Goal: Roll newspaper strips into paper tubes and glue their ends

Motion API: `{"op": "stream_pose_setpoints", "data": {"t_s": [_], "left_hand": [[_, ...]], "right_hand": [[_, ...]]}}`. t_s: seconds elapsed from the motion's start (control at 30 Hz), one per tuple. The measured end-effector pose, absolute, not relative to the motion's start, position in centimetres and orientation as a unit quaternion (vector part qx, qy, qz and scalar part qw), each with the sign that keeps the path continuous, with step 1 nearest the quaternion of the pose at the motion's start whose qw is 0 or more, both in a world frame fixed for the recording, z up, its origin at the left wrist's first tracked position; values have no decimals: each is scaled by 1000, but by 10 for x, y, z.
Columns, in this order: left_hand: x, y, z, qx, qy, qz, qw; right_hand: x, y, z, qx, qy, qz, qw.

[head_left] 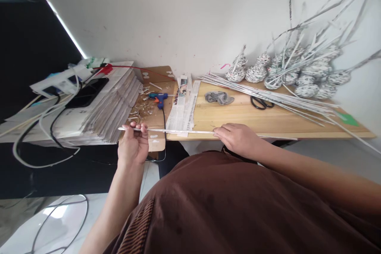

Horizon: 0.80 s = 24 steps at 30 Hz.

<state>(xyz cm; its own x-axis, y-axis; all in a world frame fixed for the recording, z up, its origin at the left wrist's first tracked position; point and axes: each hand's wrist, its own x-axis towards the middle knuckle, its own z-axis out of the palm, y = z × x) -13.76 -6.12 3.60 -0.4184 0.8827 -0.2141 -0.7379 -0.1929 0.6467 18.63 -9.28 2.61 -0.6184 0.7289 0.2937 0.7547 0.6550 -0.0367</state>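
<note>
A thin rolled paper stick point(178, 131) runs level along the table's front edge. My left hand point(133, 141) is closed round its left end, palm up, with the tip poking out beyond the fingers. Farther right, my right hand point(235, 137) pinches the stick from above, fingers pressed together. Just behind the stick, printed paper strips point(190, 107) lie on the wooden table point(232, 117). A blue glue gun point(160, 98) rests on cardboard behind my left hand.
Stacked paper sheets point(110, 103) with a black phone point(89, 92) and cables stand at left. A grey cloth point(218, 97), black scissors point(261, 103), a bundle of paper sticks point(268, 97) and several woven gourd shapes point(256, 73) lie behind and to the right.
</note>
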Motion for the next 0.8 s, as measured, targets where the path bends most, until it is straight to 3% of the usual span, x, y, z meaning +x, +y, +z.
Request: {"op": "stream_pose_setpoints", "data": {"t_s": [0.23, 0.43, 0.5, 0.6, 0.67, 0.8], "left_hand": [[-136, -62, 34, 91, 361, 756, 538], [-137, -63, 37, 101, 339, 755, 552], [-135, -64, 37, 103, 334, 754, 556], [-130, -65, 38, 108, 336, 753, 556], [-128, -66, 38, 109, 336, 751, 558], [-130, -66, 39, 113, 318, 750, 569]], "right_hand": [[179, -96, 34, -445, -884, 31, 139], [182, -93, 50, -429, -764, 469, 110], [179, -92, 52, -432, -767, 464, 105], [171, -92, 50, -450, -830, 294, 148], [166, -91, 47, -448, -843, 249, 165], [163, -85, 45, -399, -758, 506, 106]]}}
